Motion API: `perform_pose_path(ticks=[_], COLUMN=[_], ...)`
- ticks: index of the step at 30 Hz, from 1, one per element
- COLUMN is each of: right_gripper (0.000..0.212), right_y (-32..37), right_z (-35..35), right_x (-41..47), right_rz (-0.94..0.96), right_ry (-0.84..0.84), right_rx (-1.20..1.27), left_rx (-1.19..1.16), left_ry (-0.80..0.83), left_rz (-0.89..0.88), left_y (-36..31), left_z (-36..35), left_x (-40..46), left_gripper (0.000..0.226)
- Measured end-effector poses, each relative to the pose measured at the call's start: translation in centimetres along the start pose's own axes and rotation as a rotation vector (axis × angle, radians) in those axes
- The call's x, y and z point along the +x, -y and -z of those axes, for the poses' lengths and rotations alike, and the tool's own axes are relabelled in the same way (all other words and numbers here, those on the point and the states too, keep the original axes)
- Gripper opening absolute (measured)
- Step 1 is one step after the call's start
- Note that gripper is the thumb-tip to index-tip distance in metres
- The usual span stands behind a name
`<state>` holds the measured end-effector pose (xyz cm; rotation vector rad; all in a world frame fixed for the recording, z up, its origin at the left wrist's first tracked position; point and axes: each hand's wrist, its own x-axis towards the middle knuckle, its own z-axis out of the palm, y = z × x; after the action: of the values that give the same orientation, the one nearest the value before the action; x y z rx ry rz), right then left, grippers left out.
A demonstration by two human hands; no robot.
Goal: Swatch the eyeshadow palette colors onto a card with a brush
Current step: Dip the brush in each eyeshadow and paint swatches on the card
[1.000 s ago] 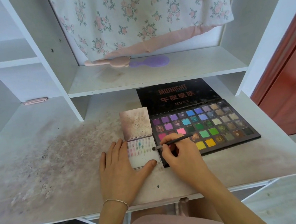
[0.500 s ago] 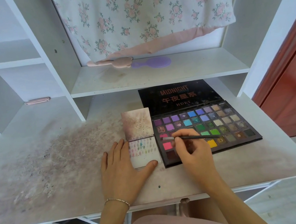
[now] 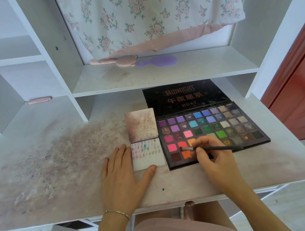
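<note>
The right hand (image 3: 214, 157) pinches a brush (image 3: 210, 147), its tip dipping into a red-orange pan at the near left of the open palette (image 3: 224, 125), apparently to load colour. The left hand (image 3: 122, 174) lies flat, thumb pinning the card (image 3: 148, 159), whose upper half carries small swatches, on the stained surface (image 3: 57, 166).

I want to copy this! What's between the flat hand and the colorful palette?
The swatch card lies between the left hand and the eyeshadow palette, seen from the head view.
</note>
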<state>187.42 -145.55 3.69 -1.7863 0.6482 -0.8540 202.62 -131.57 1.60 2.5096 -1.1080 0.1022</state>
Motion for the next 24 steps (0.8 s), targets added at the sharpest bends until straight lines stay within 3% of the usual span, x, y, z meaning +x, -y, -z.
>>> perform_pose_path(ticks=[10,21,24], right_gripper=[0.033,0.031,0.033], right_y=[0.0,-0.1,0.0], right_z=[-0.2,-0.1,-0.1], right_x=[-0.3,-0.2,-0.1], right_rz=[0.023,0.043,0.042], right_ry=[0.121,0.123,0.056], right_rx=[-0.135,-0.183,-0.178], left_rx=[-0.046,-0.079,-0.063], left_ry=[-0.020,0.018,-0.007], left_rz=[-0.001,0.014,0.013], left_y=[0.1,0.0,-0.1], left_z=[0.4,0.9,1.0], left_x=[-0.8,-1.3,-1.7], left_gripper=[0.074,0.060,0.052])
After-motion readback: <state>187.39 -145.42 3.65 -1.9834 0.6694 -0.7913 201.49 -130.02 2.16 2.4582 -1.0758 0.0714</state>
